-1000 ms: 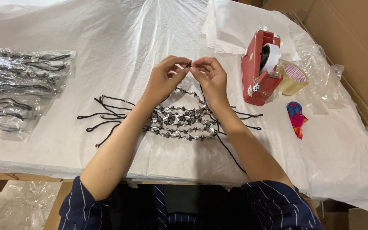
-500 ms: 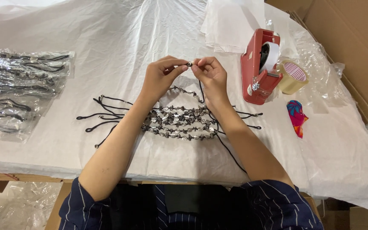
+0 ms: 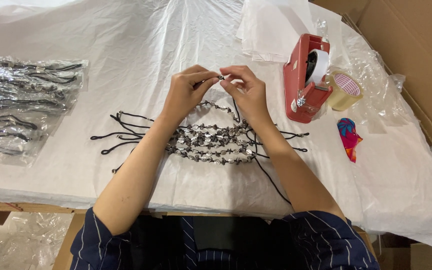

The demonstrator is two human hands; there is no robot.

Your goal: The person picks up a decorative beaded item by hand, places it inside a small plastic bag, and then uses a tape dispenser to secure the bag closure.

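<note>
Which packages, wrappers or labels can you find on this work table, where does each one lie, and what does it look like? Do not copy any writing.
Clear plastic bags: far left of the table, flat, overlapping, holding dark corded pieces.
Small label: on the side of the red tape dispenser, right of the hands, pale rectangle.
Crumpled clear wrap: right edge, behind the tan tape roll.
Cardboard box: upper right, brown, plain.

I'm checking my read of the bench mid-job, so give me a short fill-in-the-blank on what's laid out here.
1. The left hand and right hand pinch a small bead between their ____.
2. The beaded strings lie on black ____.
3. The tape dispenser is coloured ____.
4. The bagged strings lie to the person's ____.

Missing words: fingertips; cords; red; left
</note>
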